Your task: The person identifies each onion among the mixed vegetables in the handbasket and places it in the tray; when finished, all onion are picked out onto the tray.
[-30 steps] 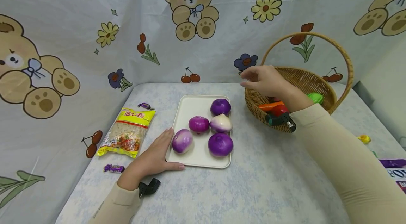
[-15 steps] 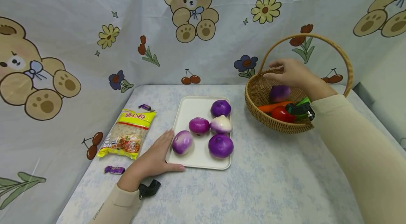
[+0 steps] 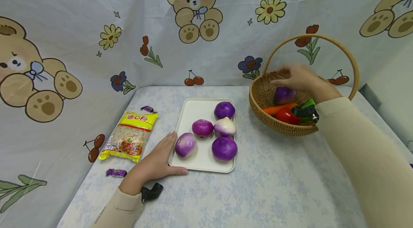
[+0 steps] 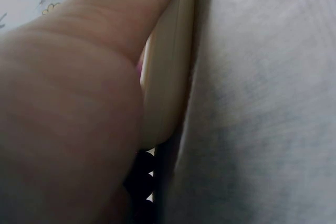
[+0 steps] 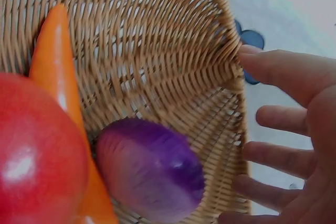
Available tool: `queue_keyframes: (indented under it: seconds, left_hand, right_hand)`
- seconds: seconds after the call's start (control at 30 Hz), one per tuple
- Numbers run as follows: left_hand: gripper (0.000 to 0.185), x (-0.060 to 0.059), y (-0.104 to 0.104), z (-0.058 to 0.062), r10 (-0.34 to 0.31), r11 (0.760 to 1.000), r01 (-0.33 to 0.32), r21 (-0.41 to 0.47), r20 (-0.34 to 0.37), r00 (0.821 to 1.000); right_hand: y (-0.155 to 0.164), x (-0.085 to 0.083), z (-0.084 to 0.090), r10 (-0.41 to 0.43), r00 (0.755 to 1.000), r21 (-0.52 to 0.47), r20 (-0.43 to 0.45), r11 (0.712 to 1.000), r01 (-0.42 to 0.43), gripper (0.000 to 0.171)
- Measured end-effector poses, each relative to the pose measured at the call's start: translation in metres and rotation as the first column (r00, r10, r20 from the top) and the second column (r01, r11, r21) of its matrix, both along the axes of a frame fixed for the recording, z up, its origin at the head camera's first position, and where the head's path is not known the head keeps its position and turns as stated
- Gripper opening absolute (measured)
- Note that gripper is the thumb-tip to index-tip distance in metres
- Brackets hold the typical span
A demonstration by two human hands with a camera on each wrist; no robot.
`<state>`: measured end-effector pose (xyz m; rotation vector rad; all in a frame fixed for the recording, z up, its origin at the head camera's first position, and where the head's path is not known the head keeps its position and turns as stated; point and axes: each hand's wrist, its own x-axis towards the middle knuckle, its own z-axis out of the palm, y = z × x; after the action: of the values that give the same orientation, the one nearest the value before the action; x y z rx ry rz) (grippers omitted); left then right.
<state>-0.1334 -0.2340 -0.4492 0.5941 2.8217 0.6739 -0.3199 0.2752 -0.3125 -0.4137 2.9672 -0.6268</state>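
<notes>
The right hand [image 3: 301, 77], fingers spread and holding nothing, hovers over the wicker basket [image 3: 258, 95] at two o'clock, which holds a purple onion [image 3: 284, 95], carrot [image 3: 274, 108] and tomato [image 3: 287, 116]. The left hand [image 3: 155, 163] lies flat against the tray [image 3: 193, 109] carrying five onions [image 3: 224, 147].

Purple onion [image 3: 284, 94], tan wicker basket [image 3: 267, 113]
</notes>
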Motion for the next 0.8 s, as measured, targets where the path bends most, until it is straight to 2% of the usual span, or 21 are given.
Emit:
queue_keyframes:
  seconds: [0.13, 0.33, 0.6, 0.8]
  left_hand:
    - [0.143, 0.000, 0.000, 0.000, -0.002, 1.000, 0.002, -0.005, -0.004, 1.000]
    - [0.143, -0.001, -0.001, 0.000, -0.004, 1.000, 0.004, -0.009, -0.005, 1.000]
    - [0.143, -0.001, -0.001, 0.000, -0.002, 1.000, 0.002, -0.009, -0.002, 1.000]
    - [0.143, -0.001, 0.000, -0.001, -0.004, 1.000, 0.004, -0.007, 0.002, 1.000]
  right_hand:
    - [0.005, -0.004, -0.012, 0.013, 0.999, 0.037, 0.048, 0.999, -0.015, 0.078]
    - [0.010, -0.007, -0.023, 0.030, 0.995, 0.065, 0.100, 0.997, -0.036, 0.070]
    - [0.011, -0.004, -0.030, 0.070, 0.994, 0.102, 0.088, 0.992, -0.079, 0.061]
    - [0.007, -0.001, -0.023, 0.063, 0.996, 0.089, 0.060, 0.994, -0.068, 0.059]
